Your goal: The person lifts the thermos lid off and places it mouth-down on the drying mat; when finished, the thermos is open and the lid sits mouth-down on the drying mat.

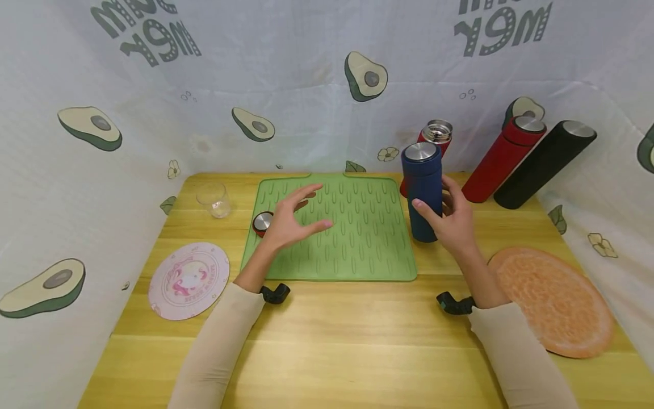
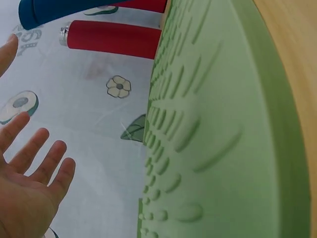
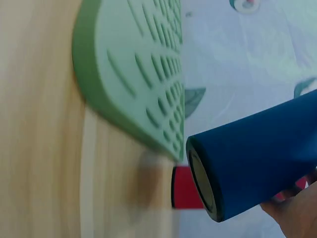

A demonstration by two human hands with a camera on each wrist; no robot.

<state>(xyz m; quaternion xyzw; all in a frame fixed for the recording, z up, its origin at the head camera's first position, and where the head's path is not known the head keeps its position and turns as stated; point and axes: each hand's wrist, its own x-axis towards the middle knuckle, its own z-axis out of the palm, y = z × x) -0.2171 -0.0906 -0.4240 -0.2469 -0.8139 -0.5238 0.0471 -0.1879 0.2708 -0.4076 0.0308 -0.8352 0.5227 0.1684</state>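
My right hand (image 1: 455, 221) grips a blue thermos flask (image 1: 425, 193) with a steel-topped lid. In the right wrist view the flask's base (image 3: 203, 178) is tilted and raised off the table. My left hand (image 1: 291, 218) hovers over the left part of a green ridged mat (image 1: 352, 238), fingers spread and holding nothing; the left wrist view also shows the left palm (image 2: 25, 198) bare. Beside that hand a red-rimmed flask lid (image 1: 263, 221) lies on the mat, partly hidden. Behind the blue flask stands a red flask (image 2: 114, 39) without its lid, its steel neck (image 1: 437, 132) showing.
Another red flask (image 1: 503, 159) and a black flask (image 1: 544, 165) stand at the back right. An orange round mat (image 1: 557, 301) lies at the right, a pink round mat (image 1: 189, 281) at the left. A clear glass (image 1: 214, 200) stands back left. Patterned cloth (image 1: 306, 85) hangs behind the table.
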